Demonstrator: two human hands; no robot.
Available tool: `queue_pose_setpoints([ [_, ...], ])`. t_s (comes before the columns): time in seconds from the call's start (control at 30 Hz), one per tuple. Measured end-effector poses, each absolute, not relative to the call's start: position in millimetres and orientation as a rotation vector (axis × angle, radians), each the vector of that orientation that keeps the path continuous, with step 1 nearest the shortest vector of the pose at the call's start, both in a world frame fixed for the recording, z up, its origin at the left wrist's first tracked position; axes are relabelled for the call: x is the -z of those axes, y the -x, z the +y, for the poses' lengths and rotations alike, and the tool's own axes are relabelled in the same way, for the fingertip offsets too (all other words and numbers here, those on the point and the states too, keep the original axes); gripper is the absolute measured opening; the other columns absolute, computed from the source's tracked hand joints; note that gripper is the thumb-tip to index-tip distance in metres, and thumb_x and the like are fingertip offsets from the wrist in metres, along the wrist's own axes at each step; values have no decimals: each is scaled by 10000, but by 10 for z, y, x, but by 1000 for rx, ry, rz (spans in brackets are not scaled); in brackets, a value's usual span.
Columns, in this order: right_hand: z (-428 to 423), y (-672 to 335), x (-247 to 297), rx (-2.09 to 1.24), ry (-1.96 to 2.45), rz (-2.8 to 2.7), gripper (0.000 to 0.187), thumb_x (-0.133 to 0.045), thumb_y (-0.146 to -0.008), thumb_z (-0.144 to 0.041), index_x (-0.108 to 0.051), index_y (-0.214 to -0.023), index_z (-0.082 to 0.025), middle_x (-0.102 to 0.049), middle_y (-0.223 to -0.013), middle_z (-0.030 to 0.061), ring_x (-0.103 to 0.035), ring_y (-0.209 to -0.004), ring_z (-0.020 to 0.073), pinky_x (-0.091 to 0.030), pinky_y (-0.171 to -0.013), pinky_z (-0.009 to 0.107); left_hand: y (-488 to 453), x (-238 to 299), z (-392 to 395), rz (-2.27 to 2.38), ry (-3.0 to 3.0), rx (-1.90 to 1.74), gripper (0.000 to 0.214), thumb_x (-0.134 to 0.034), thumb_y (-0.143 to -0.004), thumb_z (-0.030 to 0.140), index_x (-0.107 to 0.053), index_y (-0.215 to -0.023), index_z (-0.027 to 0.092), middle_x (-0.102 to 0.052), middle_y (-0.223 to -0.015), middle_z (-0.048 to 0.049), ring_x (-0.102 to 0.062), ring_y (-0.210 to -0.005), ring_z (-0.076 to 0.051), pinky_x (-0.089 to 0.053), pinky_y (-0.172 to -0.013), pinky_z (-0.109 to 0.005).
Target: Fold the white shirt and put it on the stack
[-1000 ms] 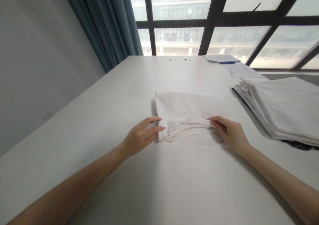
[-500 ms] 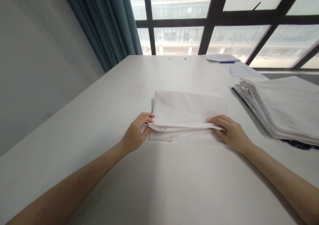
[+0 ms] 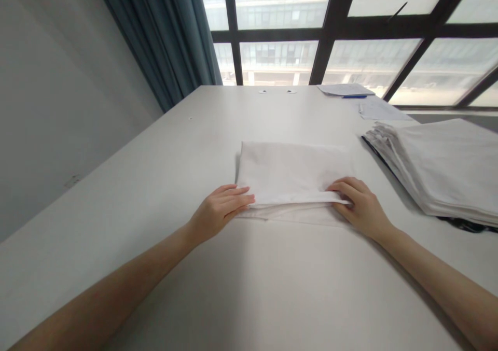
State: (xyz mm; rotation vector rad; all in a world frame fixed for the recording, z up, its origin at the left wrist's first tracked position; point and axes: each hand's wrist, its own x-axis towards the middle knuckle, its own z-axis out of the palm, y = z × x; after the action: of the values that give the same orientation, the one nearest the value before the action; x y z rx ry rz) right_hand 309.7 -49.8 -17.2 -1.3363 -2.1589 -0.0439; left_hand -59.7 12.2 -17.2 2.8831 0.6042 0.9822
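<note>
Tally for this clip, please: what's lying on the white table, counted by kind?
Single folded white cloth, left hand and right hand on its near edge: 1
Stack of folded white cloths, right side: 1
Loose white paper sheets, far right: 2
Blue pen: 1
Small round white discs, far edge: 2
Total: 7

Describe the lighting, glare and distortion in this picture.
Head view: backlit by the window, whose panes wash out near white; the folded cloth barely stands out from the table; soft shadows fall toward the camera beneath the left hand and right hand; the wide lens slants the window bars.
</note>
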Motion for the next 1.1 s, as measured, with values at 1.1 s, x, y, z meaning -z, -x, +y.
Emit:
queue_pose_setpoints([
  [1.1,-495,-3064,154,38,1404,-2187,106,-572,-804,-197,-525,-897,-219,-547,-824,38,-506,-748,216,-412,-727,364,604,161,105,721,-2821,-1014,195,-516,-977,178,-682,-1064,231,-757,-1054,-29,-668,-1111,-193,-328,-1124,-455],
])
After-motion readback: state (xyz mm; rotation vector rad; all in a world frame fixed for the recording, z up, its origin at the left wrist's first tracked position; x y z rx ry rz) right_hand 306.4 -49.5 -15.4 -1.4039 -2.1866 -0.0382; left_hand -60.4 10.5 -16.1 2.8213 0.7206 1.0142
